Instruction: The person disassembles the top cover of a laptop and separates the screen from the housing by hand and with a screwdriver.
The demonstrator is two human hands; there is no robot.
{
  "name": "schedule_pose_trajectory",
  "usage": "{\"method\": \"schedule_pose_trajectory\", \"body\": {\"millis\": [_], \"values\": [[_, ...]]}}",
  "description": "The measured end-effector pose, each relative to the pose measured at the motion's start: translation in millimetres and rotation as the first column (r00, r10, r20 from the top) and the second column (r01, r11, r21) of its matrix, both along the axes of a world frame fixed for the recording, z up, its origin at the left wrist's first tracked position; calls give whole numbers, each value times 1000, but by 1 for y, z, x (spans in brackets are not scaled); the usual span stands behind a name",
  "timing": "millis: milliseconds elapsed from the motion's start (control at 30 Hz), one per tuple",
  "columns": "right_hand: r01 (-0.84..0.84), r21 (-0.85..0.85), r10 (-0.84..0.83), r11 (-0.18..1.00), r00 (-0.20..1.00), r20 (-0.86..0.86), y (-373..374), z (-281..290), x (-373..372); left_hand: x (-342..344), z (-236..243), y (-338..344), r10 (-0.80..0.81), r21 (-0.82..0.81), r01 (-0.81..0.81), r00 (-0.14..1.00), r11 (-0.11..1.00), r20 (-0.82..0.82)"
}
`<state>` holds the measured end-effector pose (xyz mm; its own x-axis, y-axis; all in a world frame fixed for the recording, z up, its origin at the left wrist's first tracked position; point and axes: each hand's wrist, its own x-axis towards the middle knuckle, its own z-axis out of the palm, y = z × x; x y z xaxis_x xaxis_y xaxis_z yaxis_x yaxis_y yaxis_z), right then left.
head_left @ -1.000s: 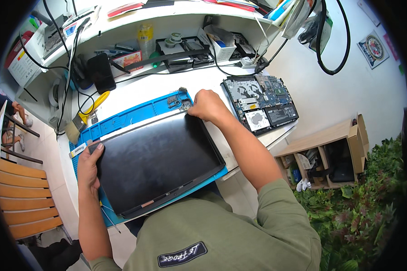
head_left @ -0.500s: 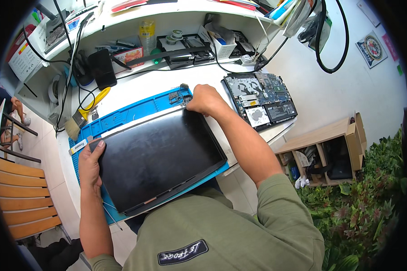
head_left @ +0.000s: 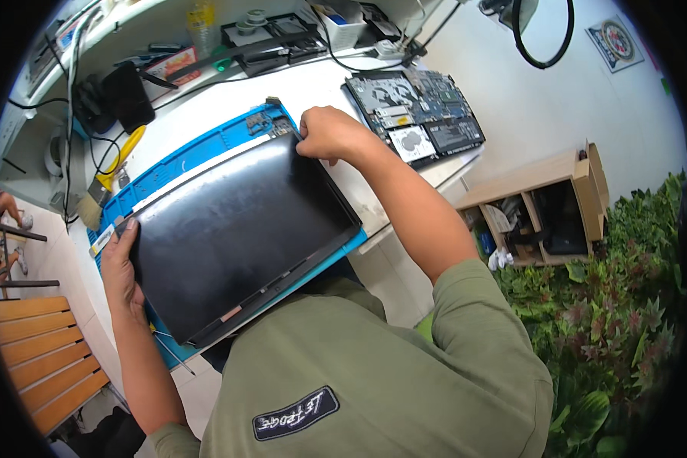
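A black laptop screen [head_left: 240, 229] lies at a slant over a blue work mat [head_left: 198, 162]. My left hand [head_left: 120, 267] grips its left edge, with the thumb on the front and the fingers hidden beneath. At its far right corner, my right hand [head_left: 330, 136] is closed with thumb and forefinger pinched at the edge. A pale strip [head_left: 206, 174] runs along the far edge of the screen. Small dark parts [head_left: 263, 124] sit on the mat's far right end, beside my right hand.
An opened laptop base [head_left: 416, 114] with bare boards rests at the back right. A yellow-handled brush [head_left: 95, 200], a black phone-like slab [head_left: 128, 95] and cables are at the left. A shelf holds a bottle [head_left: 202, 27] and parts. A wooden cabinet [head_left: 523, 183] stands right.
The view has shifted, so the bench sits further up and left. My right hand has moved from the small parts to the screen's corner. More of the pale strip shows.
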<state>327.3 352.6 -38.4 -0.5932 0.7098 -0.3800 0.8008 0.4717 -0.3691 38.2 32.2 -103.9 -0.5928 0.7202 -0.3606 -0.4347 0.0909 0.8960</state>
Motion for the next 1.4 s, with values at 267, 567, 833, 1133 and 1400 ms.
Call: {"method": "schedule_pose_trajectory", "body": {"millis": [267,567,833,1133,1400], "values": [[3,-149,-37,989,973,-227,-68,-14,125,70,31,-31,-44,83,42,999,996,14],[186,-336,-271,923,936,-227,-79,-15,136,104,30,-45,50,-50,-50,999,997,-4],[144,-44,-150,989,967,-205,-89,-18,126,95,24,-45,45,-26,-46,998,999,-39],[139,-37,-144,990,961,-238,-92,-16,128,72,25,-42,6,-38,-8,999,999,-49],[156,-60,-167,986,941,-293,-95,-23,134,57,36,-28,-24,64,24,1000,998,-6]]}}
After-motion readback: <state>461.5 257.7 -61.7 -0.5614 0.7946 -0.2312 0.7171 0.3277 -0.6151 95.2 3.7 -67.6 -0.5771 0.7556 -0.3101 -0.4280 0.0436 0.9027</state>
